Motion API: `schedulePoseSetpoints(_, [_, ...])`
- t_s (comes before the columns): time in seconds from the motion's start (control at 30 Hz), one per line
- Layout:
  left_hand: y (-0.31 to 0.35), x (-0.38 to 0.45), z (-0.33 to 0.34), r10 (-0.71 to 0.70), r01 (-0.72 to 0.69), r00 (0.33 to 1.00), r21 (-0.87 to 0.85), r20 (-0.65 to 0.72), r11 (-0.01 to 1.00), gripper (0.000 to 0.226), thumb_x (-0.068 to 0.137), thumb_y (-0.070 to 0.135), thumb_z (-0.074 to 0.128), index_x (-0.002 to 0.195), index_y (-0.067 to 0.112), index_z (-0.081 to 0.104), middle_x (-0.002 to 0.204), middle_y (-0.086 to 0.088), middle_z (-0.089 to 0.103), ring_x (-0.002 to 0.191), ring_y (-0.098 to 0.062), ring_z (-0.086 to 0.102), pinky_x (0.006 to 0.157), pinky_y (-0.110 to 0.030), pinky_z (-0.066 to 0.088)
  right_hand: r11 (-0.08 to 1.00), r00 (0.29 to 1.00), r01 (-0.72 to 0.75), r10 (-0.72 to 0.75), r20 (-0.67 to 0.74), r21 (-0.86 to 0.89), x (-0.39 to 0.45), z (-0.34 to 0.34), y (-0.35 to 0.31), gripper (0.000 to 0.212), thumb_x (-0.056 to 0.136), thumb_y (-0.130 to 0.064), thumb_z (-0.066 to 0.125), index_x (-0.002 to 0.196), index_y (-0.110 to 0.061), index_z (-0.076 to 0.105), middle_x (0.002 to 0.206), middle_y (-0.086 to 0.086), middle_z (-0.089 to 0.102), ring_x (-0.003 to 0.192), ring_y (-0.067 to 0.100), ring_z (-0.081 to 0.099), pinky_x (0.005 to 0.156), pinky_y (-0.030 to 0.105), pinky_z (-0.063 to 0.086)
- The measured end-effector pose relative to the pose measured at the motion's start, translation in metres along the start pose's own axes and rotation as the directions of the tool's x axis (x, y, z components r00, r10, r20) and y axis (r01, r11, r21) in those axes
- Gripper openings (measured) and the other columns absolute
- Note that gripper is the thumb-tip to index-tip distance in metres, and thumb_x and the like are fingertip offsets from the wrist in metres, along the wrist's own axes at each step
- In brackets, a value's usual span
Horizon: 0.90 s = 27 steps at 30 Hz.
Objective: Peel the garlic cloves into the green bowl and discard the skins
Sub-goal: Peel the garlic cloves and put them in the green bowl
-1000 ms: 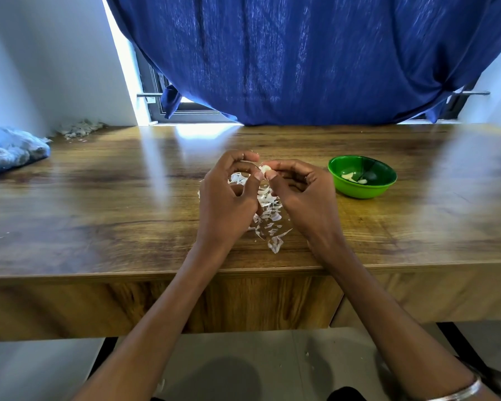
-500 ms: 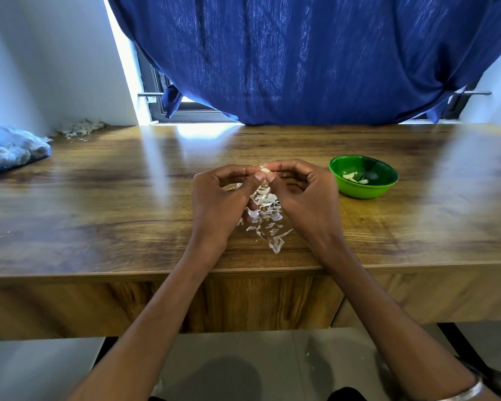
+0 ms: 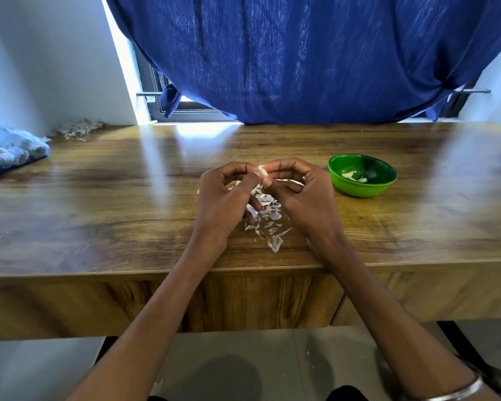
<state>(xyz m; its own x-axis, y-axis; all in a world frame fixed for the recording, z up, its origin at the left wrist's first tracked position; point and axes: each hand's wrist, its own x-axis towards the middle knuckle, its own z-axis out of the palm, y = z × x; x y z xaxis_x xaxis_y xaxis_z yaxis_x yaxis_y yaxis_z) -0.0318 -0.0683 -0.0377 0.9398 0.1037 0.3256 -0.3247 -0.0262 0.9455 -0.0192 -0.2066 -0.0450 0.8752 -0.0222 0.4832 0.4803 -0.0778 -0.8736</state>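
Note:
A small pale garlic clove (image 3: 263,171) is pinched between the fingertips of both hands above the middle of the wooden table (image 3: 99,204). My left hand (image 3: 223,201) holds it from the left, thumb against it. My right hand (image 3: 300,195) pinches it from the right with thumb and forefinger. Under the hands lies a heap of white garlic skins (image 3: 268,218). The green bowl (image 3: 362,175) stands to the right of my right hand, with a few peeled cloves (image 3: 352,175) inside.
A blue plastic bag (image 3: 10,147) lies at the table's far left, with a small pile of skins (image 3: 80,128) behind it by the wall. A dark blue curtain (image 3: 301,59) hangs behind the table. The table's front edge is under my forearms.
Both hands stay together over the skin heap, working the clove. The fingertips have shifted slightly on it, and the clove shows a little more between them.

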Motion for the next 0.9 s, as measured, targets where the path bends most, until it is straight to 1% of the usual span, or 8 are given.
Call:
schedulePoseSetpoints(0.13, [0.0014,0.0003,0.0011,-0.022,0.022,1.000,-0.008,0.010,1.000,0.011,0.096,0.009,0.064,0.091,0.003,0.070,0.085,-0.005,0.071,0.050,-0.016,0.058,0.041,-0.025,0.043,1.000,0.999,-0.026,0.025,0.029,0.013,0.0009,-0.0003,0.0002,0.025,0.085,-0.005,0.079,0.108,-0.011,0.072,0.097,0.005,0.077,0.093,0.015,0.074,0.081,0.027,0.060])
schedulePoseSetpoints(0.2, [0.0015,0.0003,0.0018,-0.021,0.021,1.000,-0.011,0.022,1.000,0.011,0.098,0.009,0.061,0.093,0.002,0.069,0.082,-0.005,0.069,0.050,-0.014,0.058,0.041,-0.025,0.043,1.000,0.998,-0.022,0.021,0.066,0.009,0.0003,-0.0001,-0.0003,0.029,0.087,-0.005,0.077,0.114,-0.012,0.073,0.101,0.005,0.077,0.097,0.017,0.073,0.084,0.029,0.060])
schedulePoseSetpoints(0.27, [0.0010,0.0002,0.0026,-0.008,0.008,0.999,-0.009,0.035,1.000,0.011,0.099,0.010,0.060,0.094,0.004,0.067,0.080,-0.002,0.067,0.050,-0.013,0.058,0.041,-0.025,0.043,1.000,0.997,-0.003,0.003,0.074,-0.003,-0.0004,0.0002,-0.0011,0.030,0.087,-0.005,0.076,0.116,-0.013,0.073,0.103,0.004,0.077,0.098,0.017,0.073,0.085,0.028,0.060])
schedulePoseSetpoints(0.5, [-0.0009,0.0012,0.0020,0.036,-0.035,0.998,-0.023,0.055,0.999,0.010,0.102,0.013,0.059,0.093,0.011,0.062,0.084,-0.001,0.066,0.050,-0.012,0.059,0.040,-0.025,0.043,1.000,1.000,0.016,-0.016,0.014,-0.002,-0.0006,0.0010,-0.0009,0.023,0.086,-0.009,0.079,0.108,-0.006,0.074,0.098,0.003,0.077,0.092,0.011,0.074,0.082,0.024,0.059])
schedulePoseSetpoints(0.6, [-0.0012,0.0013,0.0010,0.028,-0.028,0.999,-0.021,0.046,0.999,0.007,0.102,0.013,0.059,0.097,0.010,0.063,0.092,-0.003,0.067,0.052,-0.014,0.061,0.040,-0.026,0.044,1.000,1.000,0.015,-0.016,0.023,0.015,-0.0005,0.0010,-0.0013,0.020,0.087,-0.004,0.075,0.107,-0.007,0.074,0.099,0.004,0.077,0.092,0.011,0.074,0.081,0.023,0.058])
schedulePoseSetpoints(0.7, [-0.0015,0.0012,0.0002,0.034,-0.033,0.999,-0.002,0.030,0.999,0.006,0.101,0.013,0.061,0.100,0.008,0.063,0.100,-0.003,0.067,0.052,-0.013,0.061,0.040,-0.025,0.044,0.998,1.000,-0.010,0.009,0.013,0.058,0.0007,0.0014,-0.0012,0.016,0.091,0.000,0.070,0.104,-0.007,0.073,0.099,0.008,0.077,0.090,0.015,0.075,0.077,0.023,0.059])
schedulePoseSetpoints(0.8, [-0.0020,0.0012,0.0005,0.030,-0.031,0.999,0.006,0.023,1.000,0.005,0.100,0.014,0.063,0.098,0.010,0.064,0.098,-0.002,0.066,0.052,-0.013,0.061,0.040,-0.025,0.044,0.998,1.000,-0.024,0.025,-0.009,0.053,0.0007,0.0015,-0.0001,0.014,0.090,0.000,0.071,0.101,-0.009,0.073,0.096,0.008,0.077,0.086,0.016,0.075,0.074,0.023,0.059])
schedulePoseSetpoints(0.9, [-0.0020,0.0012,0.0006,0.030,-0.030,1.000,0.003,0.005,1.000,0.005,0.099,0.013,0.064,0.097,0.009,0.065,0.096,-0.002,0.067,0.051,-0.013,0.061,0.040,-0.025,0.043,1.000,1.000,-0.014,0.014,-0.002,0.021,0.0002,0.0007,0.0003,0.016,0.090,-0.004,0.073,0.103,-0.011,0.073,0.097,0.005,0.077,0.088,0.014,0.074,0.075,0.025,0.060])
